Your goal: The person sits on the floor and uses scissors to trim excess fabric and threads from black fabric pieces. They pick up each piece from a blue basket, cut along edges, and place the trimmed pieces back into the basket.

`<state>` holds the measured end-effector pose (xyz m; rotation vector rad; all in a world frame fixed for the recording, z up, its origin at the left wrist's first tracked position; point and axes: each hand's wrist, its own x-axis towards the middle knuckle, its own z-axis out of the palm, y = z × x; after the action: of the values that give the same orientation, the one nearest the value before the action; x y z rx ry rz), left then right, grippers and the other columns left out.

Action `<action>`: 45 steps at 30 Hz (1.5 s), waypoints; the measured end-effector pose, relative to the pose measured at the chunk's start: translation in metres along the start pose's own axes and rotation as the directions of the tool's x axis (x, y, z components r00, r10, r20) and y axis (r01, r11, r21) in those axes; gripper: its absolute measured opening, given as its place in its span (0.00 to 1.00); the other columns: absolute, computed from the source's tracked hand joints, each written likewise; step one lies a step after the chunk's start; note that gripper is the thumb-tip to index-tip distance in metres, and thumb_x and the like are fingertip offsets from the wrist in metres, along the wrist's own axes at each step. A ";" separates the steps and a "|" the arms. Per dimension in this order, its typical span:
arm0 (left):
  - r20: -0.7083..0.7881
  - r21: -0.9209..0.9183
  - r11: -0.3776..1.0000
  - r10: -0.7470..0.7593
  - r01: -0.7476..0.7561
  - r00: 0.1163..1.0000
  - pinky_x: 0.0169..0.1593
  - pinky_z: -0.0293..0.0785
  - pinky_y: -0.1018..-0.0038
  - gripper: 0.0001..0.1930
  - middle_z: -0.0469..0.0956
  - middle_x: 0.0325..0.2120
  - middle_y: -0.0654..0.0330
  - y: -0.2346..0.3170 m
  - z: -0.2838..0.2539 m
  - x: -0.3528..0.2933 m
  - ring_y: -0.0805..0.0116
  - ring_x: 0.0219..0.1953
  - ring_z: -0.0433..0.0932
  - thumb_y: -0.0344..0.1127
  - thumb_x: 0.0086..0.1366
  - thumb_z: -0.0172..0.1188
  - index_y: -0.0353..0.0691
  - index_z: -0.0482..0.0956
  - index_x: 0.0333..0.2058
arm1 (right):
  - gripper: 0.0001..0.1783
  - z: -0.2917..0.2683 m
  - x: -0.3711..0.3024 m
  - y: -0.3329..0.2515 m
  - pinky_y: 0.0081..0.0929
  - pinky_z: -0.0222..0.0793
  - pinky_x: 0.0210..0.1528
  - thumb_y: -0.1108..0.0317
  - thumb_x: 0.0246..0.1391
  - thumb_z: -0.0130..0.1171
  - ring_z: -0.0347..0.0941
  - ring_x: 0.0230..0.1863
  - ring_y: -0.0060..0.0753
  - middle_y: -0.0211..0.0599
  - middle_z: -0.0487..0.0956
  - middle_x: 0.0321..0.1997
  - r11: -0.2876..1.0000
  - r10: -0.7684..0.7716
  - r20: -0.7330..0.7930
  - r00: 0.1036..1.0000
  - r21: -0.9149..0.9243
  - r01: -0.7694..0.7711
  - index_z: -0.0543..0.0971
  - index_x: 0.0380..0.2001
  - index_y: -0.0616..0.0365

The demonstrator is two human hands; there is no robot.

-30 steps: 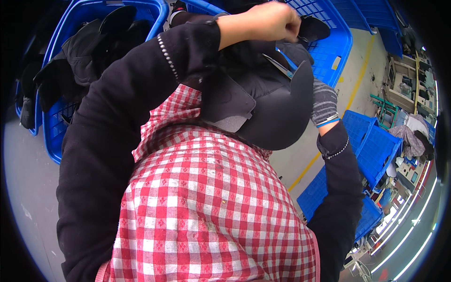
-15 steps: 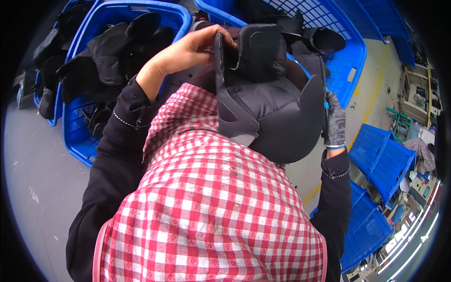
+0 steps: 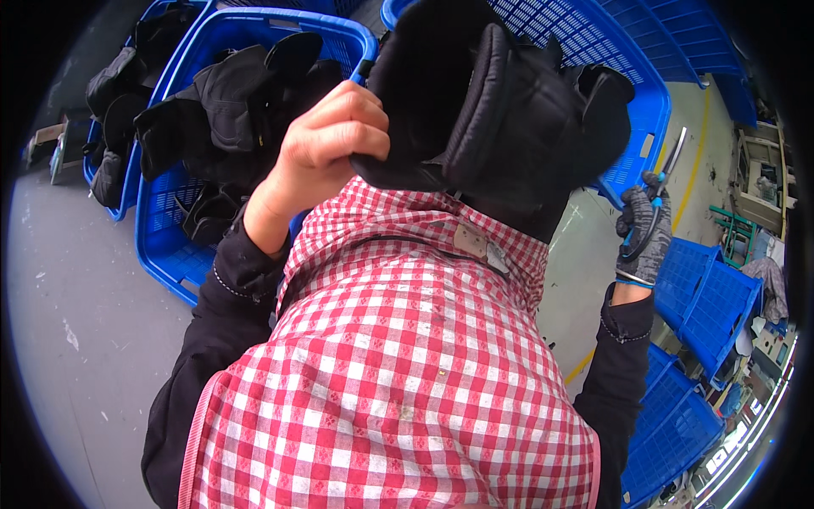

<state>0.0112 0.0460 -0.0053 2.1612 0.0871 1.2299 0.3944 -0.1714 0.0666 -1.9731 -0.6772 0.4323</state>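
Note:
Before my apron, my bare left hand (image 3: 332, 137) is closed with fingers curled round the edge of a black padded fabric piece (image 3: 534, 127). The piece has a thick stitched rim, an open hollow and a curved flap at its right end. Off to the right, my right hand (image 3: 651, 242) wears a grey knit glove and is closed on scissors (image 3: 674, 157) with blue-and-black handles. Their blade points up, apart from the black piece. The far end of the piece runs out of the top of the picture.
A blue basket (image 3: 161, 246) full of similar black pieces (image 3: 225, 106) stands at the left, another basket beyond it. A further blue basket (image 3: 653, 127) is behind the held piece. Folded blue crates (image 3: 704, 297) lie at the right, near a yellow floor line. A red-checked apron (image 3: 398, 356) covers my lap.
The black piece has been turned and lifted toward the top of the picture. My left hand has shifted its hold lower. My right hand has moved right, bringing the scissors into plain view.

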 end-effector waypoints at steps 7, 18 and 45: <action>-0.101 0.206 0.978 0.052 -0.030 0.994 0.39 0.76 0.69 0.21 0.74 0.32 0.58 0.009 0.017 -0.003 0.56 0.40 0.77 0.11 0.36 0.61 0.41 0.83 0.31 | 0.21 0.010 -0.013 -0.009 0.15 0.63 0.22 0.69 0.62 0.64 0.69 0.22 0.15 0.32 0.81 0.32 1.000 -0.001 -0.004 1.000 0.017 0.001 0.77 0.58 0.58; -0.329 0.013 0.920 -0.366 0.392 0.870 0.42 0.72 0.72 0.18 0.70 0.34 0.58 -0.002 0.018 -0.025 0.61 0.39 0.75 0.11 0.42 0.66 0.36 0.75 0.31 | 0.20 0.045 -0.025 0.020 0.16 0.62 0.21 0.70 0.62 0.65 0.69 0.20 0.16 0.31 0.80 0.31 0.978 0.108 0.183 0.977 0.158 -0.137 0.78 0.57 0.54; 0.687 0.580 0.814 -0.476 -0.019 0.550 0.55 0.79 0.59 0.21 0.84 0.47 0.49 -0.269 0.109 0.229 0.46 0.52 0.82 0.34 0.63 0.65 0.38 0.80 0.55 | 0.16 0.100 -0.053 -0.035 0.27 0.70 0.26 0.59 0.71 0.54 0.71 0.25 0.25 0.32 0.76 0.31 -0.042 0.291 0.324 0.900 0.944 -0.327 0.78 0.55 0.53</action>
<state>0.2918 0.2860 -0.0230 2.8702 0.3547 -0.1017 0.2877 -0.1227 0.0517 -0.6063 0.2189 0.9114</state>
